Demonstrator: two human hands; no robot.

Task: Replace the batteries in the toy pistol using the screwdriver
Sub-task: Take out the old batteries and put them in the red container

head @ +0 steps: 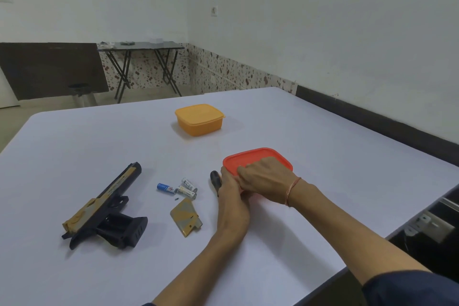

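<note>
Bright, even, diffuse indoor light. The toy pistol (109,194) casts only a soft, faint shadow on the surface (323,144). Wide-angle distortion bends the surface edges, and detail looks slightly soft throughout.

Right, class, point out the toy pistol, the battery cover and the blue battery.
toy pistol (113,191): head view, on its slide.
battery cover (185,216): head view, the plate's middle.
blue battery (164,187): head view, its blue body.
</note>
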